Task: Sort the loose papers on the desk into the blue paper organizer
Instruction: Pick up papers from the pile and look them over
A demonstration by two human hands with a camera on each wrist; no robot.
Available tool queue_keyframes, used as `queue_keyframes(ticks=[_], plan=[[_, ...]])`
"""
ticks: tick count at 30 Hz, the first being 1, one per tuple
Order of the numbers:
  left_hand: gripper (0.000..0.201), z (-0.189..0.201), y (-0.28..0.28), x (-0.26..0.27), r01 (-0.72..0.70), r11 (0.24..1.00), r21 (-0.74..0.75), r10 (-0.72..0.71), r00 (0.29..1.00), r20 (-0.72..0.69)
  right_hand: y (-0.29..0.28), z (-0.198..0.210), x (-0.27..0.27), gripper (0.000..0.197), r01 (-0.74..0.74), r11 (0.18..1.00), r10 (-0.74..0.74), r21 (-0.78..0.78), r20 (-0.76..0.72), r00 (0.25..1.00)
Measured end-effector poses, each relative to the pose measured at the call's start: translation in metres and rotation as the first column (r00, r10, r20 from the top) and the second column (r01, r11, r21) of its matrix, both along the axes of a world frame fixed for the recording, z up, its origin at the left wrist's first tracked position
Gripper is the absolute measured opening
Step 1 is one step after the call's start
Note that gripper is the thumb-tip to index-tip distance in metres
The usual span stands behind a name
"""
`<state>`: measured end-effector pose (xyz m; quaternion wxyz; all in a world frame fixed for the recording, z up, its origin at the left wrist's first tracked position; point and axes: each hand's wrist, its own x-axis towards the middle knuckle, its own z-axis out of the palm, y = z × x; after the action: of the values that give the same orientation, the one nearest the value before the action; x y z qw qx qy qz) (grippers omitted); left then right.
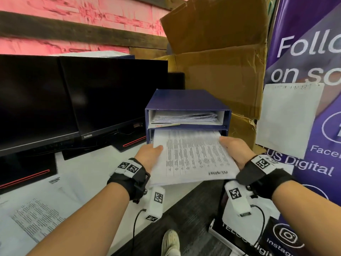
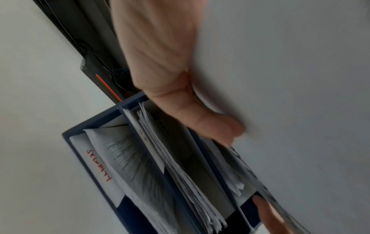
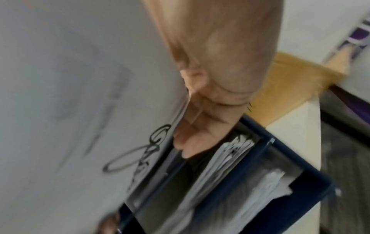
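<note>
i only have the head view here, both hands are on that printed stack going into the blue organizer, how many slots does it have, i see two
Observer: Three. The left wrist view shows the blue organizer with a further compartment under the two you see.
Operator: anything in that one
Observer: Yes, curled sheets and a white tab with red handwriting; I can't read it surely.
Operator: whats under the stack, i only see the printed side
Observer: The right wrist view shows the stack's underside with a large black handwritten scrawl.
Operator: where are the right fingers
Observer: Under the stack: the right hand's fingers lie along its underside near the organizer's opening.
</note>
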<state>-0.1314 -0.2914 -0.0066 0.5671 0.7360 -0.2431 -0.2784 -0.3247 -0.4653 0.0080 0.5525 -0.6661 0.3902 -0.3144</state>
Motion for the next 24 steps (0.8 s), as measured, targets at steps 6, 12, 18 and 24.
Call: queue_keyframes(ticks=[6,12,18,24], plan=[[0.025,0.008,-0.008,0.013,-0.157,0.987,-0.036,0.158,0.987,0.034,0.007,-0.009,-0.018,0.026,-0.397,0.914,0.406,0.085,-0.196,0.893],[0.022,0.005,0.010,0.004,0.086,0.996,-0.032,-0.092,0.958,-0.273,0.001,-0.003,0.020,0.034,-0.033,0.995,0.029,0.094,0.042,0.999],[0.031,0.007,-0.003,0.010,-0.152,0.961,-0.229,0.063,0.933,-0.353,0.009,0.014,0.011,0.023,-0.170,0.959,0.179,0.228,-0.017,0.984],[0.034,0.010,-0.012,-0.001,-0.185,0.904,-0.385,-0.026,0.875,-0.483,0.016,0.008,0.018,0.021,-0.212,0.913,0.078,0.349,0.361,0.929]])
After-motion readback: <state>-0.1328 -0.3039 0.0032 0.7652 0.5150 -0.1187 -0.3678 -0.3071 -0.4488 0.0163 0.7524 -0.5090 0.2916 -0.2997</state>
